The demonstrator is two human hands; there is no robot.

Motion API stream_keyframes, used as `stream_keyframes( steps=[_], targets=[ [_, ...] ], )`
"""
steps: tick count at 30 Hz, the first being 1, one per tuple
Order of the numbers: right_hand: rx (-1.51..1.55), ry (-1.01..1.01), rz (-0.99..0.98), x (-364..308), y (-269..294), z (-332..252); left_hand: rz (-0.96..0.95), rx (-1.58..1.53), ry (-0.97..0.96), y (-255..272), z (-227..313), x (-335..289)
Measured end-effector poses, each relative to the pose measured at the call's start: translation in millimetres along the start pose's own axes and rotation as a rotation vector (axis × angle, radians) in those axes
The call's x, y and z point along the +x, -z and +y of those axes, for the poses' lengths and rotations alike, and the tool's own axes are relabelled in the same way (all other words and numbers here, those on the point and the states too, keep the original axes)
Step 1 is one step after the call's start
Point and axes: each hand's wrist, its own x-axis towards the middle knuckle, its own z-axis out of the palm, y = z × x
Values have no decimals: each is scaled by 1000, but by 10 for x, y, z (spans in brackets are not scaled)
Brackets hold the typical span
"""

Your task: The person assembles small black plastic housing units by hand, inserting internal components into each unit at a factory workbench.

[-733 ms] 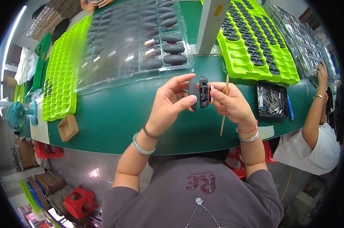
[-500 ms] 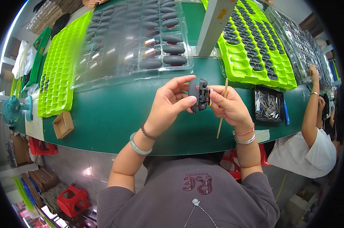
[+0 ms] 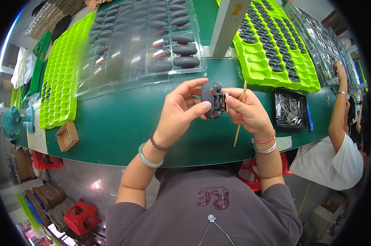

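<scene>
My left hand (image 3: 175, 108) pinches a dark grey oval shell (image 3: 206, 97) between thumb and fingers, its curved back facing left. Right beside it stands a black moulded plastic frame (image 3: 217, 98), close against the shell's right side. The fingers of my right hand (image 3: 251, 111) are closed on the frame's right side, where small coloured parts or wires show. A thin wooden stick (image 3: 237, 134) is also tucked in my right hand, slanting down past the fingers. Both hands are above the green table (image 3: 120, 131). What joins the shell and frame, if anything, is hidden.
A clear blister tray (image 3: 140, 84) of dark shells lies beyond my hands. Bright green trays (image 3: 58, 82) flank it, the right one holding black parts. A black box (image 3: 291, 108) of metal pieces, a blue pen (image 3: 309, 119), a small cardboard box (image 3: 66, 136) and a metal post (image 3: 226, 30) stand around. A co-worker's arm (image 3: 338, 110) reaches in at right.
The shell and frame have shifted very slightly left in view, with both hands keeping the same grip. The co-worker's arm at right has moved slightly.
</scene>
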Motion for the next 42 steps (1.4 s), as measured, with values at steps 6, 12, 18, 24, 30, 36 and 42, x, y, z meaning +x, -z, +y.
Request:
stream_keyframes(
  steps=[6,12,18,24,30,36,42],
  targets=[
    [0,-4,25,23,8,-9,11,-60,37,-5,9,37],
    [19,-14,29,18,20,-12,9,-98,53,-2,4,14],
    [59,-32,8,4,21,-34,16,-130,63,-15,-12,-1],
    [73,-38,9,7,42,-22,26,-130,74,-24,-7,9],
    [87,-51,2,24,44,-16,15,-143,74,-6,-1,18],
    [95,-47,-17,24,60,-8,-3,-137,80,9,-20,22],
    [103,-39,-22,12,57,-13,2,-117,95,9,-24,11]
  ],
)
